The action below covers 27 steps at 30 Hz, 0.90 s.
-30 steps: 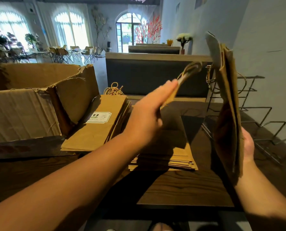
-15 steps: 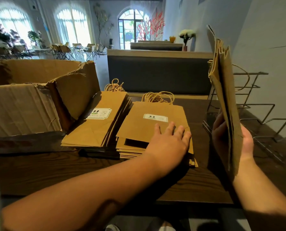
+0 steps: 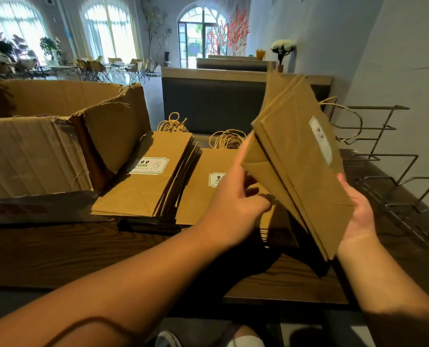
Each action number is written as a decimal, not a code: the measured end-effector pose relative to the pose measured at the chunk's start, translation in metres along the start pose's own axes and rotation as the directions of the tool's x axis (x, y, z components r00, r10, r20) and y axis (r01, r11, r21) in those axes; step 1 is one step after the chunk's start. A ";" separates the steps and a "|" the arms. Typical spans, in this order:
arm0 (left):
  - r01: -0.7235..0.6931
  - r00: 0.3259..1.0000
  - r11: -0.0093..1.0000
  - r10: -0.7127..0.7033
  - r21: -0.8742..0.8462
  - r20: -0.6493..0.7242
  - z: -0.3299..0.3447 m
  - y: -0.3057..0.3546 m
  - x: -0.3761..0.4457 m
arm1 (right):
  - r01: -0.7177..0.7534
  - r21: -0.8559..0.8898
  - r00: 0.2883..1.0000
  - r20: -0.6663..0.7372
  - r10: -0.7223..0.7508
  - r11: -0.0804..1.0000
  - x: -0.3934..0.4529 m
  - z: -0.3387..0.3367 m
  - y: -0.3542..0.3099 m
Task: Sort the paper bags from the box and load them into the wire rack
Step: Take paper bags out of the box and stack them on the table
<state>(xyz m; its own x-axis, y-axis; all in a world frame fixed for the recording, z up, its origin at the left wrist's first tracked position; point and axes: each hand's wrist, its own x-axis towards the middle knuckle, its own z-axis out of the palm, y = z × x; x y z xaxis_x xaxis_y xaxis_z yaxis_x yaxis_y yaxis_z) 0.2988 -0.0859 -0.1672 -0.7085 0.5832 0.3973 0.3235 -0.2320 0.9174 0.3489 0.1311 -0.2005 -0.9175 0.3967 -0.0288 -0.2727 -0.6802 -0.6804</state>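
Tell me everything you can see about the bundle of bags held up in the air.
The bundle is several flat-folded brown paper bags, pressed together and tilted, folded bottoms toward the camera. A white sticker shows on the top face, and twine handles loop out at the far end. The right hand supports it from beneath; the left hand holds its lower left edge. It hangs above the table, beside the wire rack.

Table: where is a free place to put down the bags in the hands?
Bare dark wood lies on the table in front of the cardboard box and left stack, left of the left hand. More shows between the held bags and wire rack. The middle is crowded with stacks.
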 end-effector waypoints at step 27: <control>0.347 0.530 0.443 -0.820 -0.827 -0.217 -0.050 -0.012 -0.016 | 0.028 -0.050 0.981 -0.191 -0.037 0.998 0.009 0.014 0.016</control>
<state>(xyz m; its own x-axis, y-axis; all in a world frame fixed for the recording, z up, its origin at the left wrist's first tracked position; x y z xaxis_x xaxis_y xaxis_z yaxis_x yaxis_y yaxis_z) 0.2744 -0.1315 -0.1837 -0.7768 0.3300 -0.5364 -0.6209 -0.5441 0.5644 0.3325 0.1147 -0.2011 -0.8346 0.5320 -0.1433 -0.2831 -0.6372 -0.7168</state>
